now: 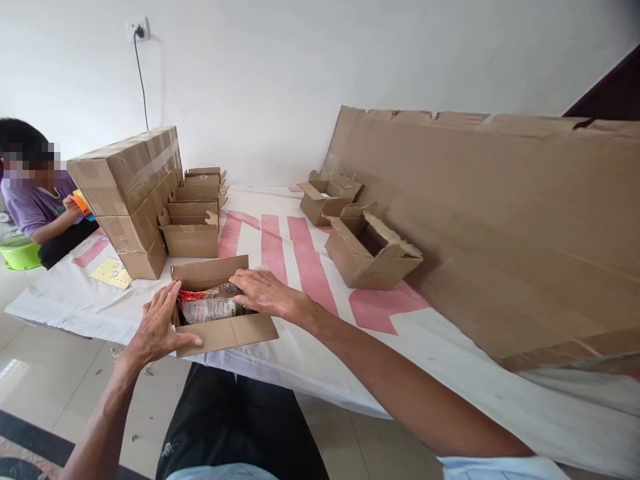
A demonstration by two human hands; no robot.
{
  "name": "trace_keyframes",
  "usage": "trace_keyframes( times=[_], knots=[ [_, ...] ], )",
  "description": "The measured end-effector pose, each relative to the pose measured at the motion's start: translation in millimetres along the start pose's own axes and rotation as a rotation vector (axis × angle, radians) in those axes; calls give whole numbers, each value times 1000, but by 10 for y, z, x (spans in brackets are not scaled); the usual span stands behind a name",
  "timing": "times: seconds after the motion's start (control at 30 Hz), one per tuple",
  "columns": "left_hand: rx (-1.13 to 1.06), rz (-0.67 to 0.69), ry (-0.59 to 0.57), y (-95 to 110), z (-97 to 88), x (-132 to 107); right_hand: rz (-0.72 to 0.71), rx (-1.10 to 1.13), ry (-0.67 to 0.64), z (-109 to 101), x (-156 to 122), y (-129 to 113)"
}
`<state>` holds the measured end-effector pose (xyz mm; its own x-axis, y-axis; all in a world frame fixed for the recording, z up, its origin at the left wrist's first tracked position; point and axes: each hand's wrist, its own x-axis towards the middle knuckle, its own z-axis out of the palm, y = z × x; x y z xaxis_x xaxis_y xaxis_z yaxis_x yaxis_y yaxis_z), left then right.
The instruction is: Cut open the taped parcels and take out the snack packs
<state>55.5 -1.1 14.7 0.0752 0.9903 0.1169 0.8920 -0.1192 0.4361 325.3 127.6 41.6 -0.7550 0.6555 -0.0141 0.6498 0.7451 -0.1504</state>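
A small cardboard box (233,333) stands in front of me near the table's edge, its long flaps folded outward. Inside lie plastic packets (207,310), one white with printed text, with red and clear wrapping behind it. My left hand (157,323) grips the box's left end, thumb over the front flap and fingers along the side. At the right end, my right hand (265,291) is bent over the box wall, its fingertips reaching in over the packets. Part of the contents is hidden under that hand.
Taped closed cartons (135,173) are stacked at the left, beside a row of open boxes (193,237). Two more open boxes (373,250) stand before a large leaning cardboard sheet (490,227). A seated person (35,193) holds an orange-and-blue object at the far left.
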Motion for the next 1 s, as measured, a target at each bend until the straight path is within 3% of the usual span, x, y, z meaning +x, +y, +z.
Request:
trace_keyframes(
  times=[0.33,0.53,0.63,0.8,1.0],
  knots=[
    [-12,5,34,-24,44,-9,-9,81,35,191,237,73],
    [-63,0,100,-79,95,1,-43,235,186,180,139,-5],
    [-100,-30,141,-68,86,1,-62,370,327,65,50,-40],
    [-139,-35,164,6,25,7,-132,631,546,-310,-39,22],
    [-187,-68,225,-40,-84,86,-172,745,592,-734,-95,137]
  ],
)
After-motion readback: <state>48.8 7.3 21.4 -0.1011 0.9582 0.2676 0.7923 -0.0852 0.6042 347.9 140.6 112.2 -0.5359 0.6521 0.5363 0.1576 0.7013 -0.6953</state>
